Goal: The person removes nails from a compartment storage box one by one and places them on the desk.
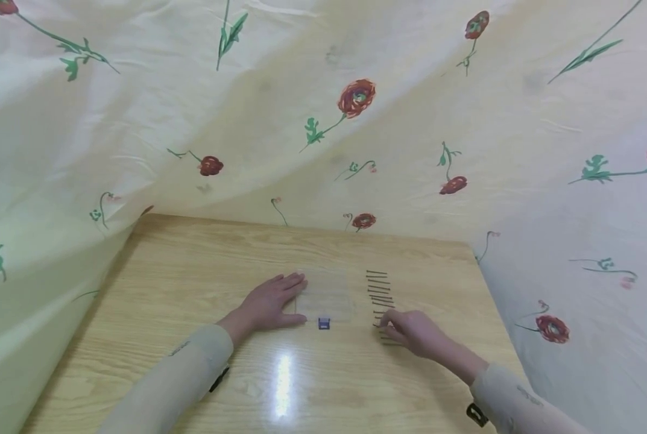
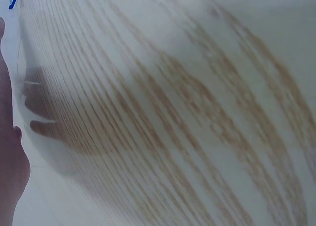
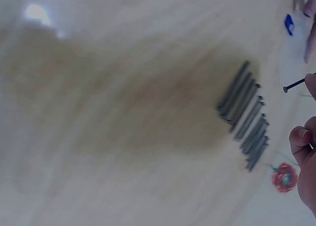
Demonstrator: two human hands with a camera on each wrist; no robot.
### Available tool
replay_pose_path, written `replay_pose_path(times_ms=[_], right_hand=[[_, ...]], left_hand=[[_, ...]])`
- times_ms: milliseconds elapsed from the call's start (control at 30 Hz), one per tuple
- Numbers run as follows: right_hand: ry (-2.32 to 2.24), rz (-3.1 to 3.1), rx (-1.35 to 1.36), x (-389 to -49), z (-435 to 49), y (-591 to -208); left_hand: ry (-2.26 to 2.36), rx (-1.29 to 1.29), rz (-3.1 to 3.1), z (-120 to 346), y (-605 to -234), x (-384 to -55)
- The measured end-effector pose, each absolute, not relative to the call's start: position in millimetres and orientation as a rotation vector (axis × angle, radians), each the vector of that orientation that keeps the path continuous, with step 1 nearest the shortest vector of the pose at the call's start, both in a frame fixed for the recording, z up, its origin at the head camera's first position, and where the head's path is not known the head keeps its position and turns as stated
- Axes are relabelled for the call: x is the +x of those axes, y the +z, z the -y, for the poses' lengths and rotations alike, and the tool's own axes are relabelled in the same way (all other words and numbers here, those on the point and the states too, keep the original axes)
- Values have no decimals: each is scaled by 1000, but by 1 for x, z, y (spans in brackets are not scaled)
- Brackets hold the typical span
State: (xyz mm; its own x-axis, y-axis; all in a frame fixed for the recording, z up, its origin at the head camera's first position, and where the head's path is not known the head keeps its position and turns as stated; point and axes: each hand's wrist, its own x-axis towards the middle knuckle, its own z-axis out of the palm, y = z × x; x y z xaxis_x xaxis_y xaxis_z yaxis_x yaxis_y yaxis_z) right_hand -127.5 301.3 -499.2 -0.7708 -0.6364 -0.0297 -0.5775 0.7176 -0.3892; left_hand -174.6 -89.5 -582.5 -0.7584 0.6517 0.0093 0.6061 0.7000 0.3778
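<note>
My left hand (image 1: 269, 304) lies with fingers outstretched at the left edge of a clear, flat square piece (image 1: 327, 294) on the table. At that piece's near edge sits a small blue object (image 1: 324, 324). My right hand (image 1: 418, 334), at the right, pinches a dark nail (image 3: 294, 85) between thumb and finger, its flat head sticking out in the right wrist view. Beside and under this hand, several nails (image 1: 378, 283) lie roughly parallel in a column. The left wrist view shows only part of the left hand (image 2: 11, 181) at its edge.
The wood-grain table (image 1: 236, 386) carries a bright light reflection in front. Behind it and along both sides hangs a pale cloth (image 1: 269, 108) printed with red flowers.
</note>
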Motion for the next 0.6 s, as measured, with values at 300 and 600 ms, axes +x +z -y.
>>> replay_pose_path(times_ms=[300,600], right_hand=[[-525,-2721,-981,-103,-322,-518],[-489,-2687,-1088,-98,-328,-534]], left_hand=[[547,1034,-2785,90,-583,-175],[544,1026,-2779,90,-582,-175]])
